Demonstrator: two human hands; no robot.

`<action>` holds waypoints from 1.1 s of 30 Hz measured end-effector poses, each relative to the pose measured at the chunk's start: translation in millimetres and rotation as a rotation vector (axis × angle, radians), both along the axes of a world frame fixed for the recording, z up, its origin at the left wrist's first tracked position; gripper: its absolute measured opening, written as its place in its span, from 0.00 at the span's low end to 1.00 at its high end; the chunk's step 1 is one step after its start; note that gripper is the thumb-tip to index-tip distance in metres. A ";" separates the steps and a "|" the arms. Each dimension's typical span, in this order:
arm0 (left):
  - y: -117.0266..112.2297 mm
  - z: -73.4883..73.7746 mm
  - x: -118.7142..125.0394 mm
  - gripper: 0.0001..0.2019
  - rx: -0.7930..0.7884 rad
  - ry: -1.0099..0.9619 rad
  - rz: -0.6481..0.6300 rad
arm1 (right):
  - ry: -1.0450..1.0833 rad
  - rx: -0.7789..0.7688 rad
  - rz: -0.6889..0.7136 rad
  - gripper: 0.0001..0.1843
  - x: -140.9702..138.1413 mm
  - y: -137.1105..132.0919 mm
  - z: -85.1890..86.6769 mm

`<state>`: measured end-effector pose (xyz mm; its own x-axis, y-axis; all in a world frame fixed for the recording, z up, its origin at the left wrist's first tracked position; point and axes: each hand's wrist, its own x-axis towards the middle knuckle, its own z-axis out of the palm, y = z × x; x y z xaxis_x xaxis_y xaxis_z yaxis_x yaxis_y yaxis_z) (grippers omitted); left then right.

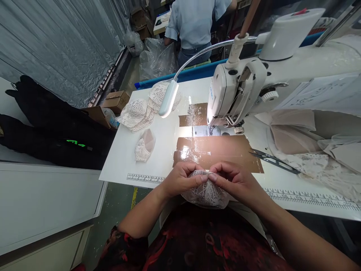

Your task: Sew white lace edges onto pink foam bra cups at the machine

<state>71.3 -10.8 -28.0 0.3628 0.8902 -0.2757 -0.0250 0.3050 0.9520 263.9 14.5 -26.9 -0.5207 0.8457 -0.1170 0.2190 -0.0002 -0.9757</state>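
Observation:
Both my hands meet at the near edge of the white sewing table [158, 139]. My left hand [182, 178] and my right hand [232, 180] are closed on a white lace cup piece [205, 194], pinching its top edge between thumbs and fingers. The lace hangs down over the table's edge toward my lap. A white sewing machine [254, 82] stands just beyond my hands, its needle area above brown tape strips [214, 150].
A single lace piece [144, 145] and a pile of lace cups [141, 113] lie at the left of the table. Black thread snips [275, 161] and beige fabric [304, 150] lie at the right. A gooseneck lamp [168, 98] hangs over the table. Another person [194, 26] stands behind.

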 end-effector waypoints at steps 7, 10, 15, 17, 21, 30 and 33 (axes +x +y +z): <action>9.6 -9.5 3.3 0.19 -0.243 -0.241 0.266 | 0.136 -0.147 0.006 0.15 8.6 16.7 -11.2; 19.9 7.8 -22.4 0.18 -0.120 -0.166 0.474 | 0.080 -0.127 -0.123 0.17 26.3 24.4 -12.4; 51.3 32.6 -43.1 0.13 0.476 0.538 0.559 | -0.078 -0.009 -0.239 0.18 52.0 36.9 -6.2; 69.2 24.7 -25.6 0.13 0.731 0.879 0.380 | -0.164 0.082 -0.195 0.16 52.2 45.5 -0.8; 95.2 -10.6 29.8 0.07 0.839 1.315 -0.105 | -0.356 0.276 -0.063 0.12 38.2 68.2 5.5; 75.7 6.3 41.5 0.15 0.758 1.145 -0.344 | -0.771 0.682 0.088 0.16 12.4 71.5 -23.6; 79.1 12.2 25.2 0.16 0.772 0.882 -0.417 | -0.892 0.795 0.107 0.15 11.9 66.1 -27.7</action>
<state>96.5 68.2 -15.7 0.6136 0.7892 -0.0248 0.6782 -0.5107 0.5285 275.7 80.6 -54.6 -0.5935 0.8023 0.0634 0.7803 0.5930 -0.1986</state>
